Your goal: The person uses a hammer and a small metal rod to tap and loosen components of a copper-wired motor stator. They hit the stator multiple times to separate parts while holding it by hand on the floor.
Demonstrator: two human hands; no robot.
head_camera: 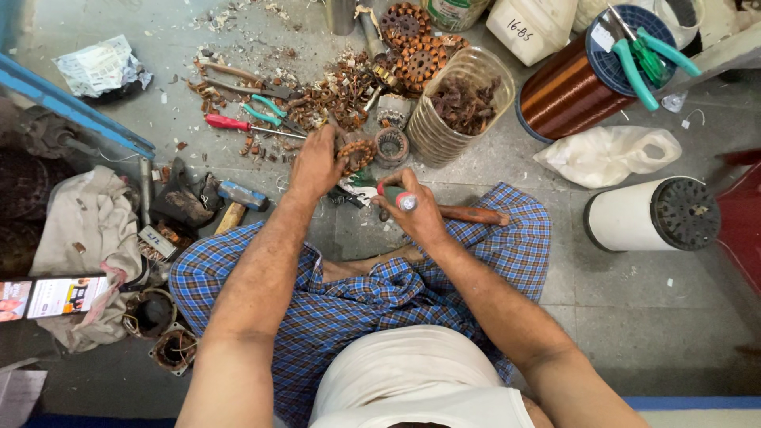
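A grey concrete floor (pixel 634 317) is lying under even daylight, showing faint tile seams and scattered scraps of copper and paper. A blue-painted frame (pixel 75 107) is slanting across the left edge (a bench or a door, it is hard to tell). A crumpled newspaper (pixel 101 67) is sitting near the top left, and a white plastic bag (pixel 606 154) is sagging at the right.

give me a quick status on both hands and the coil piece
Left hand gripping round copper-wound motor coil on the floor. Right hand holding green-and-red-handled tool beside it. Copper scraps and clear plastic jar close behind.
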